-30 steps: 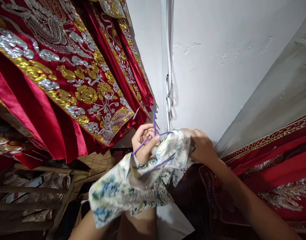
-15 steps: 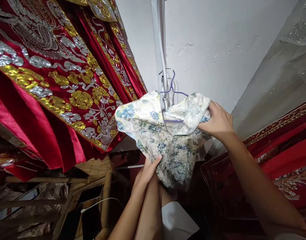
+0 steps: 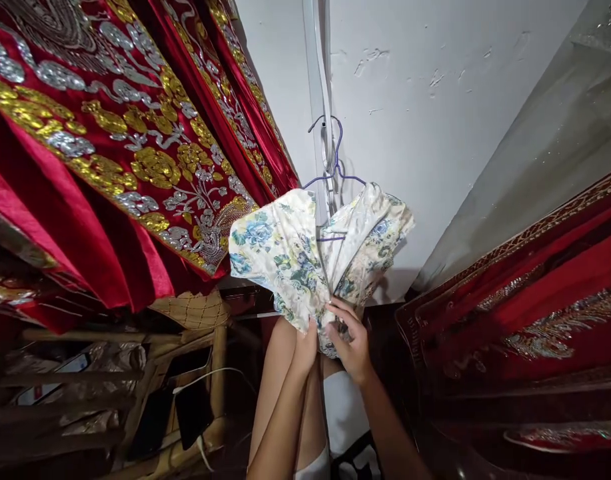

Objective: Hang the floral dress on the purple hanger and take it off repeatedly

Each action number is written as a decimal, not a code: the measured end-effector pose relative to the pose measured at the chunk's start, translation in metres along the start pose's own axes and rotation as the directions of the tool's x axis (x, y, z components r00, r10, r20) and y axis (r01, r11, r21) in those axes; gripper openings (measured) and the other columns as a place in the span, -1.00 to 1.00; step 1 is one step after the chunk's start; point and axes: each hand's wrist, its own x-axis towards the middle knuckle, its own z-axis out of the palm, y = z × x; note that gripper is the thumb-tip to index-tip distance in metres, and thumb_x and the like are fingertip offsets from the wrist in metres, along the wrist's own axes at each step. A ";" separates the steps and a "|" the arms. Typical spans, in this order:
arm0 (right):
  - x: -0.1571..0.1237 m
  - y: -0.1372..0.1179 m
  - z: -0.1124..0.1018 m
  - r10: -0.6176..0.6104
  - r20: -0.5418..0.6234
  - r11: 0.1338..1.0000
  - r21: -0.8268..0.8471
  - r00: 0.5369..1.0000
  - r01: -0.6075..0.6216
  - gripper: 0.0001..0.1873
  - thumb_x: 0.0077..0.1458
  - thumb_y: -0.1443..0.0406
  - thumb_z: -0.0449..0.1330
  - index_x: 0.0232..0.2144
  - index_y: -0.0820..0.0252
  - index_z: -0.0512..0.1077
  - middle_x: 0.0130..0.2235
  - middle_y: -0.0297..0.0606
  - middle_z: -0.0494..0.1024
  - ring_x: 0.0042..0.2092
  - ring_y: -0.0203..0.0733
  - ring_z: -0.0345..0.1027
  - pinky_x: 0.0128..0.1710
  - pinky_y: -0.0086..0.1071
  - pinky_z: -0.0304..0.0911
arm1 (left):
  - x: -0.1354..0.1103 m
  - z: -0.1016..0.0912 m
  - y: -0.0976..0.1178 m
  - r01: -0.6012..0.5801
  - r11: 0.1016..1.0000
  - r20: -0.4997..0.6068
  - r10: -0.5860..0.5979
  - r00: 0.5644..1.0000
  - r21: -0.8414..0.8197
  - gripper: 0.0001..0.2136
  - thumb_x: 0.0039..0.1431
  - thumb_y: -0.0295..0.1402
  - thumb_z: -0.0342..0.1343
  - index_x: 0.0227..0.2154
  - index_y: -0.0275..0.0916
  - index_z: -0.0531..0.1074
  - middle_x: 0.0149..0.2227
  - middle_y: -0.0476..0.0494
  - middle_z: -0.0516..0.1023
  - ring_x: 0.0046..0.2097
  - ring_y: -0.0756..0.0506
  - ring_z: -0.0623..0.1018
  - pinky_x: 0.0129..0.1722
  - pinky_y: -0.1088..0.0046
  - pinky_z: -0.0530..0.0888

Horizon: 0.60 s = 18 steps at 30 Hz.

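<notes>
A short floral blouse (image 3: 295, 260), off-white with blue, green and yellow flowers, hangs on a purple wire hanger (image 3: 338, 150). Its V-shaped neckline faces me, and both sleeves lie over the hanger's ends. My left hand (image 3: 304, 347) pinches the lower left front, with the thumb on top and the fingers behind the cloth. Against the lower front, just below the point of the neckline, is my right hand (image 3: 354, 343). Its fingers and thumb are apart, with the fingertips touching the fabric.
Red sequined drapes (image 3: 155, 167) hang close on the left. A white strap or pole (image 3: 315, 67) runs down the wall to the hanger. At lower left stands a bamboo shelf (image 3: 218, 393) with dark phones (image 3: 192, 410) and a white cable. More red embroidered cloth (image 3: 560, 313) is at right.
My right hand has let go of the blouse's right shoulder and moved down and left to the lower front. The right shoulder now lies over the hanger, and the neckline has narrowed.
</notes>
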 end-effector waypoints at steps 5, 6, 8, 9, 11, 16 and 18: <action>-0.002 0.002 0.014 0.311 -0.228 0.943 0.194 0.922 -0.270 -0.74 0.16 0.15 0.29 -0.14 0.15 0.49 -0.19 -0.16 0.61 -0.17 -0.10 0.52 -0.17 -0.28 0.42 | -0.011 -0.006 0.009 0.019 0.999 0.033 -0.020 0.999 0.039 0.01 0.01 0.33 0.17 0.37 -0.26 0.17 0.46 -0.39 0.08 0.48 -0.32 0.07 0.48 0.13 0.00; 0.003 -0.001 0.012 0.352 -0.224 0.929 0.200 0.909 -0.311 -0.71 0.13 0.14 0.32 -0.15 0.16 0.47 -0.26 -0.21 0.59 -0.24 -0.14 0.48 -0.25 -0.32 0.39 | -0.015 -0.007 0.011 0.022 0.999 0.053 -0.024 0.998 0.038 -0.01 0.03 0.30 0.18 0.38 -0.25 0.15 0.47 -0.38 0.05 0.49 -0.31 0.06 0.48 0.13 -0.02; 0.009 -0.008 0.007 0.388 -0.193 0.917 0.181 0.901 -0.356 -0.70 0.09 0.10 0.33 -0.23 0.16 0.43 -0.35 -0.29 0.51 -0.32 -0.20 0.40 -0.31 -0.36 0.32 | -0.022 -0.007 0.014 0.021 0.999 0.106 -0.024 0.994 0.030 -0.08 0.08 0.23 0.21 0.38 -0.22 0.17 0.47 -0.33 0.08 0.49 -0.30 0.05 0.48 0.13 -0.02; 0.010 -0.011 0.006 0.390 -0.173 0.916 0.167 0.904 -0.364 -0.70 0.10 0.08 0.32 -0.30 0.16 0.41 -0.37 -0.32 0.47 -0.34 -0.22 0.36 -0.32 -0.38 0.30 | -0.027 -0.008 0.016 0.020 1.000 0.126 -0.023 0.992 0.024 -0.11 0.09 0.20 0.22 0.37 -0.21 0.19 0.46 -0.32 0.11 0.49 -0.30 0.06 0.48 0.13 -0.01; 0.009 -0.017 0.004 0.380 -0.121 0.921 0.142 0.917 -0.363 -0.67 0.15 0.04 0.27 -0.39 0.15 0.35 -0.42 -0.37 0.38 -0.37 -0.26 0.28 -0.35 -0.40 0.25 | -0.035 -0.010 0.019 0.016 1.000 0.135 -0.017 0.991 0.008 -0.14 0.11 0.14 0.25 0.37 -0.21 0.20 0.44 -0.31 0.17 0.48 -0.30 0.08 0.48 0.13 0.03; 0.007 -0.027 0.000 0.361 0.004 0.922 0.149 0.933 -0.357 -0.59 0.17 0.00 0.25 -0.49 0.14 0.29 -0.51 -0.44 0.26 -0.46 -0.31 0.16 -0.44 -0.42 0.15 | -0.047 -0.012 0.024 0.010 1.000 0.073 -0.008 0.997 -0.020 -0.19 0.16 0.06 0.25 0.38 -0.19 0.19 0.43 -0.31 0.18 0.47 -0.30 0.14 0.46 0.12 0.07; 0.009 -0.029 -0.003 0.371 0.017 0.913 0.178 0.928 -0.368 -0.59 0.15 -0.01 0.27 -0.49 0.15 0.32 -0.53 -0.43 0.30 -0.48 -0.31 0.19 -0.45 -0.42 0.17 | -0.050 -0.010 0.023 -0.018 1.000 0.020 0.018 1.000 -0.025 -0.24 0.18 0.02 0.25 0.36 -0.20 0.23 0.41 -0.31 0.23 0.46 -0.29 0.17 0.46 0.13 0.09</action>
